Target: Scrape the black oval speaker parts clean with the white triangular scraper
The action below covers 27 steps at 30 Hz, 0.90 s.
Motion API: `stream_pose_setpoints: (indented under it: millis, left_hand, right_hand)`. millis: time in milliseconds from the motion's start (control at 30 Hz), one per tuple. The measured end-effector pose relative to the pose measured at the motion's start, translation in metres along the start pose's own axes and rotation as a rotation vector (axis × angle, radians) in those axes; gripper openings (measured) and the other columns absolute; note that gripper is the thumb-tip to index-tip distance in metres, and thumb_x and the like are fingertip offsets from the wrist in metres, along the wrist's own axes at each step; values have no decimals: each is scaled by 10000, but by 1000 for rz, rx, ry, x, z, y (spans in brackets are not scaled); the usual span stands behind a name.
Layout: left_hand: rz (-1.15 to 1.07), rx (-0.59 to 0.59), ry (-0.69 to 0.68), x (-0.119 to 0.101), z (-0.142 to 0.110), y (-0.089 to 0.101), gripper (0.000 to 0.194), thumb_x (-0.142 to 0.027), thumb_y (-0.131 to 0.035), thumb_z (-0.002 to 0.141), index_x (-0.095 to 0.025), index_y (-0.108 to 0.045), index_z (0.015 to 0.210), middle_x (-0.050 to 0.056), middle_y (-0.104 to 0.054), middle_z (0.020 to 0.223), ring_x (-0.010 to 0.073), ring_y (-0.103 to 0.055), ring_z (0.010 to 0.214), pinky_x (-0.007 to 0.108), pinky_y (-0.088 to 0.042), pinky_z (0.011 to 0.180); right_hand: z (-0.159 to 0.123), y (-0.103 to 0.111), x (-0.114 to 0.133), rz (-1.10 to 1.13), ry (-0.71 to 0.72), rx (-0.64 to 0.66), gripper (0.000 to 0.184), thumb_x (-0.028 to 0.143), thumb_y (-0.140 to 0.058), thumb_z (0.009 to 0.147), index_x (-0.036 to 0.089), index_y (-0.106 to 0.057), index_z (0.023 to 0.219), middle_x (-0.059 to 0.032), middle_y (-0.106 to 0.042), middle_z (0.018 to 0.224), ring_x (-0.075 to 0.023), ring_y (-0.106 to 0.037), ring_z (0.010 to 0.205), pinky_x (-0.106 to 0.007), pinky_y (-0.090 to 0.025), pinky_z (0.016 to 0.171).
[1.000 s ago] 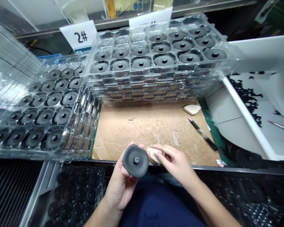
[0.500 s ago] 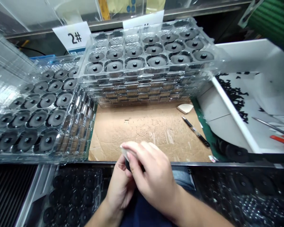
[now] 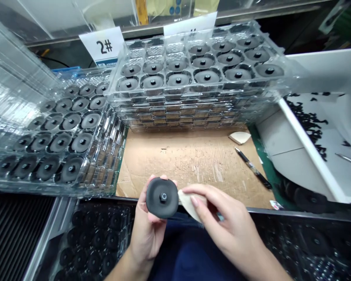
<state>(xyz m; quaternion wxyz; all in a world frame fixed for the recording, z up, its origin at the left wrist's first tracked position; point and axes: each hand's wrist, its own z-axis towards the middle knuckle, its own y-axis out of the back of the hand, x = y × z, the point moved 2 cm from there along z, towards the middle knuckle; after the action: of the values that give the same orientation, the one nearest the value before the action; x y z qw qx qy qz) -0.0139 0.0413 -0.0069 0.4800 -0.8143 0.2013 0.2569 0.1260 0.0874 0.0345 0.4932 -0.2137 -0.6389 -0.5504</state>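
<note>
A round black disc [image 3: 155, 198] with a short raised hub in its middle faces up at me, held by its rim in the fingers of my left hand [image 3: 148, 234]. Just to its right, my right hand [image 3: 226, 218] pinches a cream wedge-shaped pad [image 3: 190, 203], whose pointed tip comes up to the disc's right edge; whether they touch I cannot tell. Both hands are over the near edge of a cardboard sheet [image 3: 178, 162]. A second cream wedge pad [image 3: 240, 137] lies on the sheet's far right, with a black pen [image 3: 253, 168] below it.
Stacked clear trays [image 3: 193, 93] holding similar discs stand behind the cardboard, and another stack [image 3: 87, 160] stands at left. A white bin [image 3: 312, 152] with small black pieces is at right. Below the table edge, a tray of dark discs [image 3: 95, 238] sits at lower left.
My right hand has moved right with the wedge pad, away from covering the disc. The disc, mostly hidden before, now faces up in my left hand. The view has shifted slightly.
</note>
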Motion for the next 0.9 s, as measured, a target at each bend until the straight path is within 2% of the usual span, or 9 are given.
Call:
stream_pose_setpoints:
  millis: [133,267,467,533,633,700,800,833,900]
  left_hand:
    - [-60,87,44,0,-2,-2,531,-309,-828,507,-318,-673,1014,-36,-716,1047,196,-643,1015,207,-493,871]
    - [-73,107,68,4,-5,-1,511,-261,-818,541,-319,-667,1026,-23,-710,1075,197,-640,1022,221,-498,870]
    - [-21,50,47,5,-7,-2,515,-247,-830,516,-315,-676,1003,-5,-719,1029,205,-661,969,249,-506,856]
    - [-3,37,45,8,-9,-2,521,-254,-833,508,-320,-675,1000,-8,-715,1024,207,-656,975,255,-506,856]
    - [1,77,113,14,-13,0,519,-315,-817,533,-317,-665,1030,15,-695,1079,240,-628,1030,327,-483,918]
    - [15,93,157,17,-14,3,526,-339,-810,542,-311,-660,1045,26,-691,1094,253,-625,1032,351,-473,935]
    - [61,14,145,17,-13,8,547,-296,-825,522,-325,-655,1041,-6,-697,1071,225,-635,1000,304,-494,893]
    - [74,-12,157,17,-13,9,550,-277,-824,528,-324,-651,1048,-7,-692,1082,222,-627,1016,303,-483,907]
    - [75,-25,231,18,-13,8,503,-283,-792,587,-307,-648,1068,13,-682,1110,226,-595,1074,333,-431,975]
  right_hand:
    - [-9,-3,-26,49,-128,-26,157,282,-472,892,217,-606,942,-1,-670,810,-117,-583,574,-203,-441,477]
    - [-17,-5,-42,32,-181,-33,183,306,-478,892,201,-615,956,-33,-675,870,-141,-606,638,-221,-457,504]
    - [-18,6,-26,60,-151,-110,147,283,-500,894,245,-608,987,0,-674,880,-122,-605,629,-211,-468,534]
    - [-17,7,-10,101,-82,-112,170,238,-502,891,256,-584,1038,-2,-669,939,-130,-630,716,-210,-486,585]
    - [-13,4,15,97,214,-63,234,151,-491,866,202,-561,1083,-35,-677,934,-152,-632,787,-253,-500,693]
    - [-8,-1,25,51,322,47,215,123,-458,867,167,-579,1040,-44,-681,869,-152,-622,747,-271,-491,702]
    - [0,-9,25,-36,248,237,207,125,-424,884,171,-617,944,-20,-663,779,-130,-592,659,-248,-468,627]
    - [2,-11,24,-55,237,226,208,130,-423,884,165,-621,940,-22,-660,778,-129,-586,654,-249,-461,618]
    - [5,-11,24,-63,283,64,215,133,-414,884,128,-613,967,-48,-656,793,-143,-579,674,-272,-457,639]
